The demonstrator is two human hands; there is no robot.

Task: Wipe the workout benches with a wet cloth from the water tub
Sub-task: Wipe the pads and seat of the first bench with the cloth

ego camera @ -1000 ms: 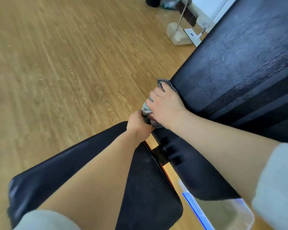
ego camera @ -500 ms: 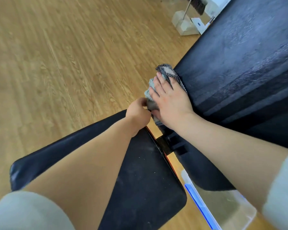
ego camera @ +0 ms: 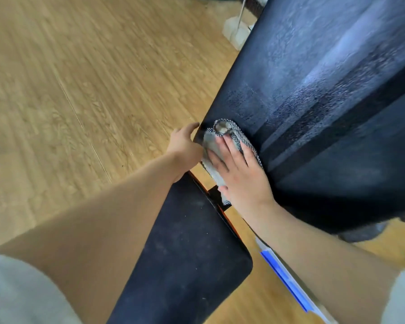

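- Since a second ago, the right hand (ego camera: pixel 240 174) has slid the cloth (ego camera: pixel 222 148) further up the long black bench pad (ego camera: pixel 313 90), away from the gap between the two pads, and the left hand (ego camera: pixel 184 146) has moved up the pad's edge with it.
- Right-hand fingers (ego camera: pixel 229 146) lie spread and nearly flat on top of the cloth, pressing it onto the pad near its left edge rather than gripping it; part of the cloth trails back under the palm toward the gap.
- Left-hand fingers curl loosely against the side edge of the same pad, just beside the cloth; whether they actually grasp the edge or only rest on it I cannot tell.
- Judging by its look, the cloth is soft, limp and damp: it bunches into folds at the front and will likely roll up if pushed only from behind, so a broad flat palm over its middle suits it best.
- Wet streaks shine across the pad further up, so its vinyl-like surface probably runs slick, and the cloth should glide with light pressure.
- Nearer the camera, the shorter seat pad (ego camera: pixel 187 242) shows pale dusty specks and seems not yet wiped.
- A clear tub with a blue rim (ego camera: pixel 288 284) sits on the wooden floor (ego camera: pixel 80 78) below the right forearm.
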